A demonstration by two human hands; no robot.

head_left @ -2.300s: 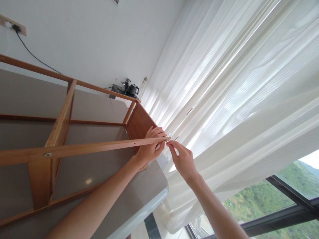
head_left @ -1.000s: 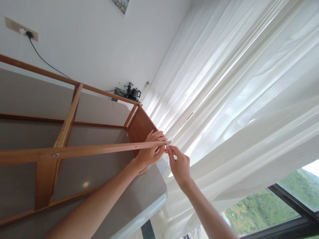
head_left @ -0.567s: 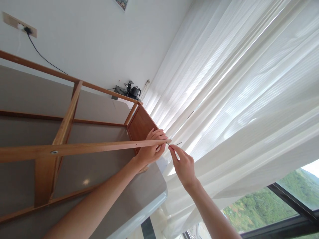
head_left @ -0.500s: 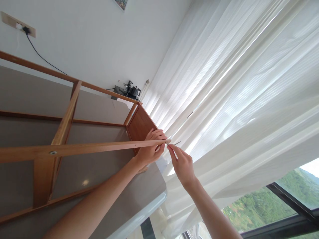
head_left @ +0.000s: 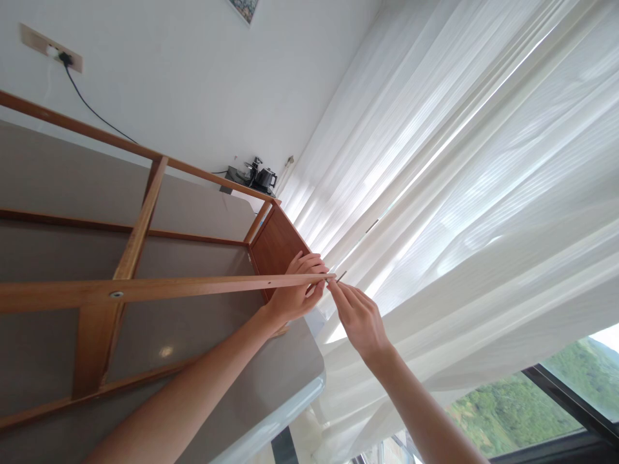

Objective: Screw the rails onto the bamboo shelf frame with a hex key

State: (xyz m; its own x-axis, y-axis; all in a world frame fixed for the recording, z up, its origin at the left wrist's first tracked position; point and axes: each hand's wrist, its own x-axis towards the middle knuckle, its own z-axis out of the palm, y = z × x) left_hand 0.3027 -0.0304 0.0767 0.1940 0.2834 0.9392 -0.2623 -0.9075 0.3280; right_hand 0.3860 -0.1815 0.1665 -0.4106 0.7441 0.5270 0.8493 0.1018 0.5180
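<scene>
This looks like a room in a home: long white curtains (head_left: 435, 193) hang by a window (head_left: 512, 406) onto green hills, and a framed picture (head_left: 245, 9) and socket plate (head_left: 35, 40) sit on the wall. A black kettle (head_left: 265, 178) stands near the right edge of a dark stand (head_left: 234, 174).

Orange-brown rail (head_left: 193, 287), grey tabletop (head_left: 271, 367), striped white curtain (head_left: 464, 212)

Could reach through the gap below the wooden bar (head_left: 203, 284), between the upright board (head_left: 91, 348) and left forearm (head_left: 207, 377). Got stopped at the tip by the left hand (head_left: 293, 299), right hand (head_left: 362, 322) and thin metal stick (head_left: 342, 276), behind by the brown end panel (head_left: 276, 241), rightward by the white curtain (head_left: 459, 258).
</scene>
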